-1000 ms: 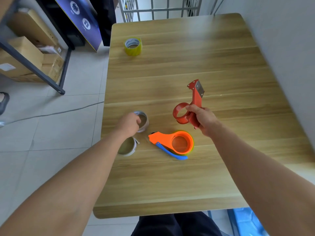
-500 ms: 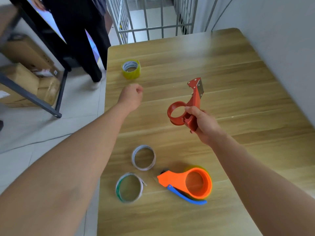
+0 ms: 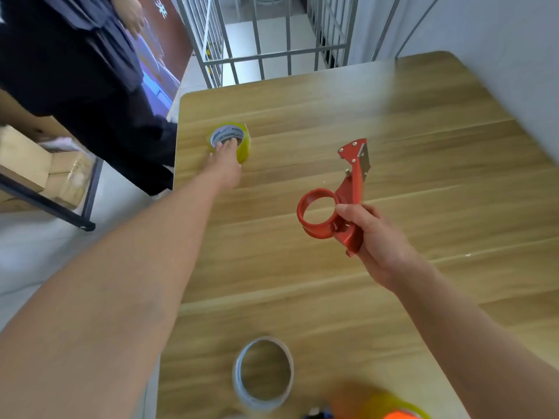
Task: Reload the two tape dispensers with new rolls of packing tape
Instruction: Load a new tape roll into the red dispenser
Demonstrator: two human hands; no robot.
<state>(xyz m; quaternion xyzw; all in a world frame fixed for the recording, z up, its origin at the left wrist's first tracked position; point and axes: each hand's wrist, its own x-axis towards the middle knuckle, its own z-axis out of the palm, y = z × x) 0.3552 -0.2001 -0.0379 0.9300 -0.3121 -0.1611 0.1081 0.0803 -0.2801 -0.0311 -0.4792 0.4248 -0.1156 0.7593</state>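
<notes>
While the right hand [image 3: 375, 237] clasps the empty red plastic tape dispenser [image 3: 352, 189] by its handle, hub ring [image 3: 317, 232] beside the thumb, the left hand [image 3: 225, 166] lays its fingers [image 3: 231, 144] atop the full yellow packing-tape roll [image 3: 242, 146]; whether they grasp it I cannot tell. Fetching the new roll seems the step; next, carry it onto that hub.

My left hand [image 3: 225, 166] is no longer down at the empty cores near me. It now reaches across to the yellow tape roll [image 3: 244, 146] at the table's far left, fingers lying on its top. My right hand [image 3: 375, 237] now holds the red dispenser [image 3: 352, 182] well apart from the orange dispenser [image 3: 399, 415], not just beside it. Only one empty core [image 3: 239, 379] now shows.
</notes>
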